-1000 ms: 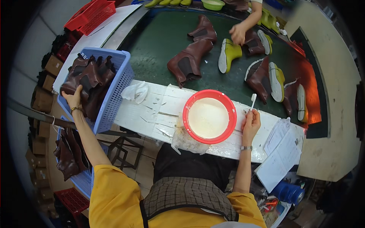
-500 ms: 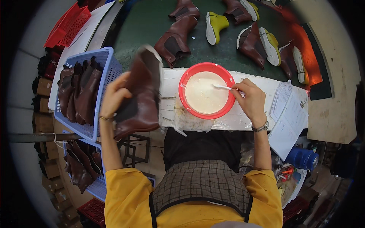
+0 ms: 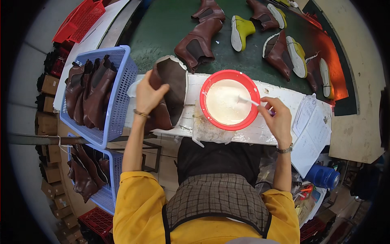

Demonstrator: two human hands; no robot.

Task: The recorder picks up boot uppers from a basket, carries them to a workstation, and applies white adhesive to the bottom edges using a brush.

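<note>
My left hand (image 3: 148, 96) grips a brown boot upper (image 3: 174, 91) by its edge, thumb on the dark lining. The opening faces up, its rim edged in white, and the piece rests at the left part of the white board (image 3: 268, 132). In my right hand (image 3: 277, 118), fingers closed, is a white-handled brush (image 3: 248, 100). The brush tip is at the cream-coloured liquid (image 3: 224, 106) inside a red bowl (image 3: 205, 118). A stained pad (image 3: 211, 132) lies under the bowl's near left side.
Blue baskets (image 3: 106, 140) of brown boot uppers (image 3: 95, 97) stand at my left. On the green conveyor belt (image 3: 156, 30) ahead lie several brown uppers (image 3: 198, 42) and yellow-green boot forms (image 3: 240, 32). Papers (image 3: 310, 134) lie on the right, above a blue jug (image 3: 323, 173).
My left hand has brought the upper right and turned it, so its lining now faces up. My right hand has shifted slightly right and down, the brush still at the bowl.
</note>
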